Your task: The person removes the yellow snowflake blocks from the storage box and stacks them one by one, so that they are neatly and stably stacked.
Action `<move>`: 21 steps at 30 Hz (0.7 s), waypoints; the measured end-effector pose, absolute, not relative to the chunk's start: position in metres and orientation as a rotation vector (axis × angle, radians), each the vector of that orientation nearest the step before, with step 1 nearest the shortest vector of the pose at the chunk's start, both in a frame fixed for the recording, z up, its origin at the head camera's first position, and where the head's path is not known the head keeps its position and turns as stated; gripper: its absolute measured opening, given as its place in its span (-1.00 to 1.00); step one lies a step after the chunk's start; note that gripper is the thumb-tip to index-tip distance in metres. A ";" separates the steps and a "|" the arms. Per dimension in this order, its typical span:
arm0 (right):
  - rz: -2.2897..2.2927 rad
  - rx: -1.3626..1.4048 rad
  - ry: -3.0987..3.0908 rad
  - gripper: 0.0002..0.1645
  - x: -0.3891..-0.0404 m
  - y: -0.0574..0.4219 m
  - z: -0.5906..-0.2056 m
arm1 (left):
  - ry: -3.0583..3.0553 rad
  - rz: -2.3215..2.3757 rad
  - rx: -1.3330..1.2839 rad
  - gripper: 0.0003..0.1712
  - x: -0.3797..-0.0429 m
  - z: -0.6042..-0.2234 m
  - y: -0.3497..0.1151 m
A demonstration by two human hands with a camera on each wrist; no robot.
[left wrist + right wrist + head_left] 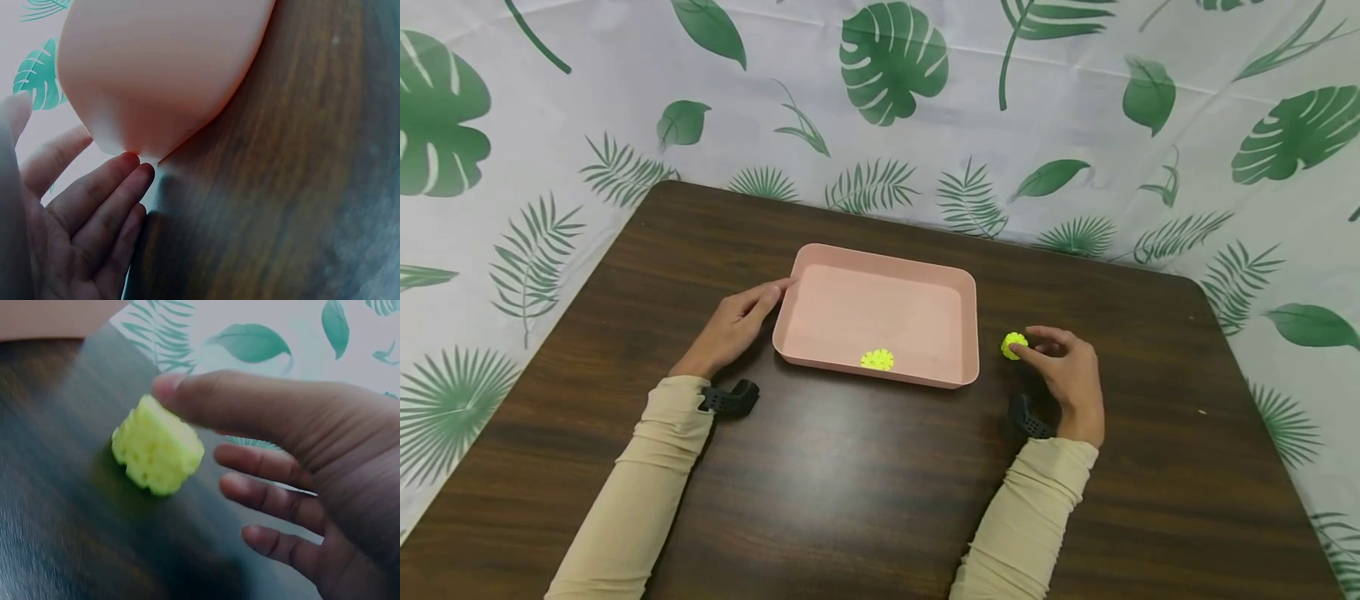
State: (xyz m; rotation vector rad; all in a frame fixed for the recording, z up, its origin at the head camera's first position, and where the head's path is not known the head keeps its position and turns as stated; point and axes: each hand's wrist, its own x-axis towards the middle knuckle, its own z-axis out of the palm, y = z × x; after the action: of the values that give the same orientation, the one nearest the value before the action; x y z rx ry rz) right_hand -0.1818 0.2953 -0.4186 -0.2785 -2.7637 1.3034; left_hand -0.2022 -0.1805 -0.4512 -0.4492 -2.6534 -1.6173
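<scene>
A shallow pink tray (pixel 880 312) lies on the table. My left hand (pixel 736 323) rests its extended fingers against the tray's left end; in the left wrist view, the fingers (pixel 103 200) meet the corner of the pink wall. To the right of the tray, my right hand (pixel 1067 371) pinches a bright yellow, bumpy-sided chunk (pixel 1014 345) that looks like a short stack of notched discs. The right wrist view shows the thumb on the chunk's (pixel 156 447) upper edge, the other fingers spread, and the index finger mostly hidden.
Similar yellow notched discs (pixel 877 359) lie inside the tray at its near wall. The dark wooden table (pixel 820 508) reaches back to a white cloth (pixel 760 92) printed with green leaves. Each wrist carries a black camera mount (pixel 732 398).
</scene>
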 end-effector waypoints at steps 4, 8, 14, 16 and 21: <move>1.321 -0.252 -2.689 -0.41 -0.182 0.286 -0.410 | -2.671 -1.619 -0.432 -0.44 -0.202 -0.449 -0.180; 1.316 -0.129 -2.647 -0.46 -0.188 0.265 -0.403 | -2.680 -1.613 -0.416 -0.43 -0.202 -0.448 -0.180; 1.384 0.180 -2.726 -0.51 -0.204 0.213 -0.393 | -2.688 -1.603 -0.406 -0.43 -0.201 -0.447 -0.181; 1.413 0.292 -2.839 -0.49 -0.209 0.196 -0.392 | -2.687 -1.603 -0.404 -0.43 -0.201 -0.448 -0.181; 1.384 0.471 -3.151 -0.48 -0.212 0.163 -0.393 | -2.694 -1.612 -0.404 -0.43 -0.201 -0.449 -0.181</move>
State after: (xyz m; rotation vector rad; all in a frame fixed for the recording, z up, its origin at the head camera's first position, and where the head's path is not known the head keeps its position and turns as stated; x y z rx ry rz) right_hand -0.2120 0.1635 -0.3928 0.4712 -3.1506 1.3836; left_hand -0.2005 -0.1807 -0.4485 -0.4037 -2.6943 -1.6117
